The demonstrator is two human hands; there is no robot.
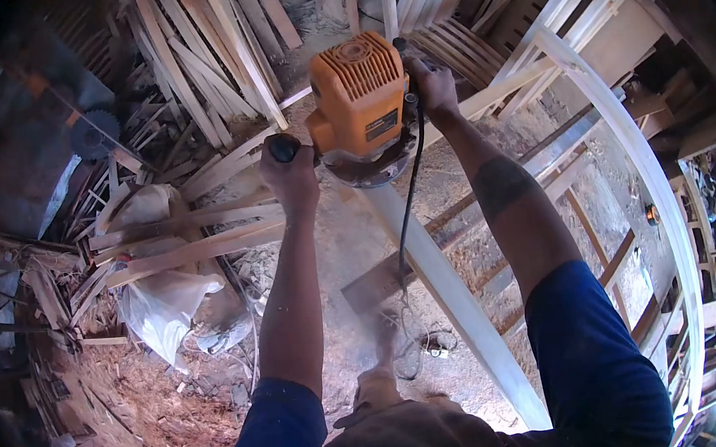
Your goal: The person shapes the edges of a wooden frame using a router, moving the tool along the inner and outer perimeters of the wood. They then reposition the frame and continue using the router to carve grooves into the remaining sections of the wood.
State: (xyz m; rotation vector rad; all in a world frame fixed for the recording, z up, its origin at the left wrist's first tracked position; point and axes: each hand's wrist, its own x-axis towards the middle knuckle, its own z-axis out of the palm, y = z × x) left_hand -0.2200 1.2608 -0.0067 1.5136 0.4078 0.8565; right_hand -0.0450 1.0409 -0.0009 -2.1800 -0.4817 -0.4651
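Observation:
An orange router [359,97] with a vented top rests on the far part of a long pale wooden board [458,304]. My left hand [290,174] is wrapped round its black side handle. On the opposite side my right hand [434,89] grips the other handle, whose shape is mostly hidden by the fingers. A black power cord [410,196] hangs from the router, crosses the board and runs down towards the floor. The router's base covers the board beneath it, so the bit cannot be seen.
Long wooden strips [184,58] lie piled at the upper left, near a round saw blade [95,131]. A curved pale wooden piece [643,150] arcs along the right. A plastic bag [171,309] lies among scraps at left. Sawdust covers the floor; a cable lies near my feet.

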